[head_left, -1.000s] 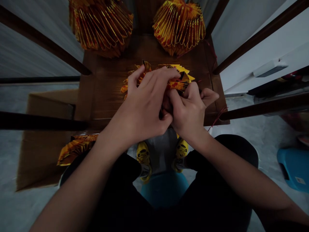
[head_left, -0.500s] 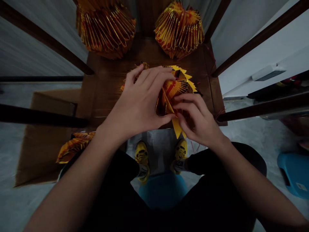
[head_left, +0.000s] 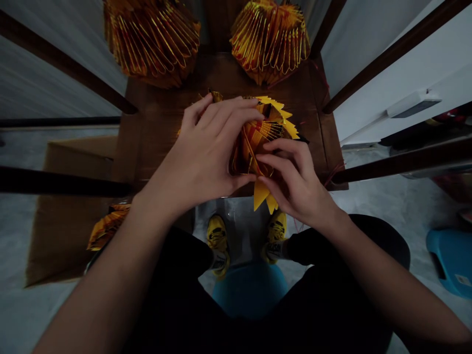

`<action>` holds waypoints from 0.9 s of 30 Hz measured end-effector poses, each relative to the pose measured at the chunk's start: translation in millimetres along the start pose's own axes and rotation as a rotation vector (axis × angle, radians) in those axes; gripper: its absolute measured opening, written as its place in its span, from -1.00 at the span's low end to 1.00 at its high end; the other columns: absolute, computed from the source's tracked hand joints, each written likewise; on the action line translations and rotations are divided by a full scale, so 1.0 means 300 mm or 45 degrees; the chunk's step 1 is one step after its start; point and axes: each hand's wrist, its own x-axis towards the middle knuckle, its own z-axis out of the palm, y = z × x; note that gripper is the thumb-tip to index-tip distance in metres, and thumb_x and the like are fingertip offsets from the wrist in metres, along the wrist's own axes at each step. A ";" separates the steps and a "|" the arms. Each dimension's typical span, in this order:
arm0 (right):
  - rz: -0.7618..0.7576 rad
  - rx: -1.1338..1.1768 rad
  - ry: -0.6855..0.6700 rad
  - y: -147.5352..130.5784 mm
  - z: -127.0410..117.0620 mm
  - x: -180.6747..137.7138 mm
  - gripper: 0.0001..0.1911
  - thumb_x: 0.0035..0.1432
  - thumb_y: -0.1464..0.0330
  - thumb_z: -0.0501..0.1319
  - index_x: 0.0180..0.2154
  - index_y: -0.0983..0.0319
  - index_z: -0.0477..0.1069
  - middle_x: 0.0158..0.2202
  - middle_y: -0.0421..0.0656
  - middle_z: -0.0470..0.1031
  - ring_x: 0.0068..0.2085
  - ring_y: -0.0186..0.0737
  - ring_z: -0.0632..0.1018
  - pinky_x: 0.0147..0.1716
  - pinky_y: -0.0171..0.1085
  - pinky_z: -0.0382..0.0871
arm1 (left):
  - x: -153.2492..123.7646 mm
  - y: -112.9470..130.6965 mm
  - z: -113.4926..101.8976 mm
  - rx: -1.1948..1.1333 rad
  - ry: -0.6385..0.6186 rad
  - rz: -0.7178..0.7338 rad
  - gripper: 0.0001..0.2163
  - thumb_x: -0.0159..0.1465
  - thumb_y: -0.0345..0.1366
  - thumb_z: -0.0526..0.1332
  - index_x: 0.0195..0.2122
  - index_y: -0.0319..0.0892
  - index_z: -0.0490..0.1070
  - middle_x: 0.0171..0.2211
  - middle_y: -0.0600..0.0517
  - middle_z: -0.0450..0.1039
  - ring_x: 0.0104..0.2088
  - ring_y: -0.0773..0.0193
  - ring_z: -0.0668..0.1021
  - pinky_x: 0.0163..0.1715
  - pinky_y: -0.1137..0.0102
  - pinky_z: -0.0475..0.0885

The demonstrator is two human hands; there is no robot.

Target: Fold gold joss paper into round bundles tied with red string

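Observation:
A bundle of folded gold and red paper pieces (head_left: 263, 132) sits on a dark wooden table (head_left: 158, 128) in front of me. My left hand (head_left: 206, 152) curls over the bundle from the left, fingers on top and thumb below. My right hand (head_left: 293, 179) pinches the bundle's near right side, where yellow paper points (head_left: 262, 195) stick out below the table edge. Both hands grip the same bundle.
Two finished fans of folded gold paper stand at the table's far end, the left fan (head_left: 153, 37) and the right fan (head_left: 271, 39). A cardboard box (head_left: 59, 231) with more folded paper (head_left: 106, 228) lies on the floor at left. Blue stools sit below me (head_left: 250, 290) and at right (head_left: 450, 260).
My right hand has opened from a tight clasp against the left and shifted to pinch the bundle's near side. Yellow points now hang out below the bundle.

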 end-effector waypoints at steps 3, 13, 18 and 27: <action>0.008 -0.078 0.014 0.008 0.018 0.002 -0.65 0.47 0.46 0.22 0.22 0.13 0.38 0.13 0.05 0.50 0.18 0.00 0.57 0.19 0.09 0.60 | 0.000 0.000 -0.004 -0.090 -0.008 -0.034 -0.23 0.28 -0.15 0.50 0.41 -0.04 0.14 0.49 -0.10 0.28 0.51 -0.01 0.32 0.57 -0.05 -0.03; 0.058 -0.524 -0.004 -0.022 0.078 0.065 -0.74 0.53 0.42 0.10 -0.13 0.25 0.57 -0.25 -0.06 0.62 -0.21 -0.08 0.51 -0.19 -0.12 0.37 | 0.004 0.004 -0.005 -0.137 0.052 -0.035 -0.12 0.16 -0.31 0.49 0.43 -0.26 0.07 0.42 -0.21 0.33 0.43 0.00 0.41 0.55 0.03 0.07; 0.137 -0.575 0.093 -0.033 0.109 0.078 -0.69 0.53 0.41 0.08 -0.23 0.21 0.55 -0.40 -0.14 0.58 -0.29 -0.11 0.48 -0.23 -0.12 0.24 | -0.003 0.005 0.000 -0.122 0.054 -0.053 -0.12 0.16 -0.33 0.48 0.45 -0.20 0.08 0.43 -0.17 0.31 0.44 -0.05 0.38 0.54 0.02 0.11; 0.168 -0.648 0.213 -0.035 0.148 0.098 -0.66 0.55 0.40 0.07 -0.28 0.17 0.53 -0.52 -0.26 0.51 -0.41 -0.22 0.49 -0.26 -0.14 0.21 | -0.002 0.007 0.004 -0.106 0.031 -0.029 -0.12 0.16 -0.34 0.47 0.45 -0.27 0.07 0.42 -0.22 0.31 0.44 -0.08 0.37 0.55 0.03 0.09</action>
